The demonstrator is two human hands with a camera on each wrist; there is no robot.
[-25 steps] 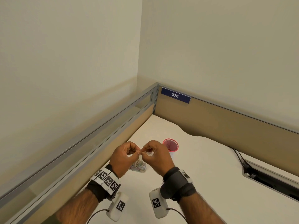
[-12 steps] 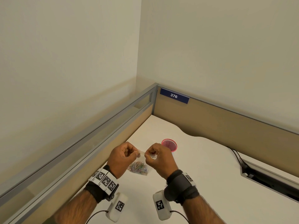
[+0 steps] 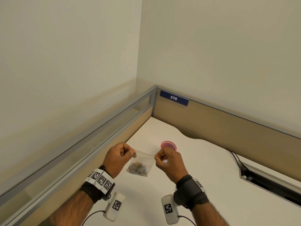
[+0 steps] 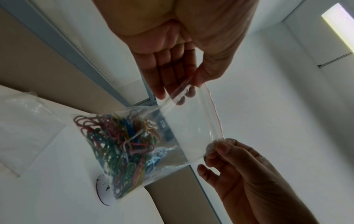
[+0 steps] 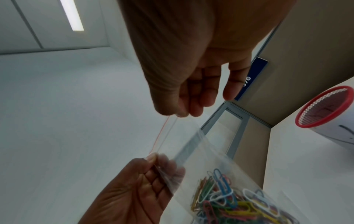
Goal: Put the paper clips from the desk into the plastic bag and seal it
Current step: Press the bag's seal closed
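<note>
1. Bag [image 3: 143,160] hangs between my two hands above the desk [image 3: 203,185], its red-lined top edge stretched taut from one pinch to the other.
2. My left hand [image 3: 118,156] pinches the left top corner between thumb and forefinger, the other fingers curled in.
3. My right hand [image 3: 169,160] pinches the right top corner the same way.
4. The coloured paper clips [image 3: 138,168] lie heaped in the bottom of the bag.
5. A red mesh cup [image 3: 168,145] stands on the desk just beyond my right hand, partly hidden by my knuckles.
6. A second clear bag [image 4: 25,130] lies flat on the desk in the left wrist view.
7. A blue sign [image 3: 174,100] reading 376 sits on the partition in the corner, and a cable [image 3: 234,156] runs along the desk to a slot at the right.
</note>
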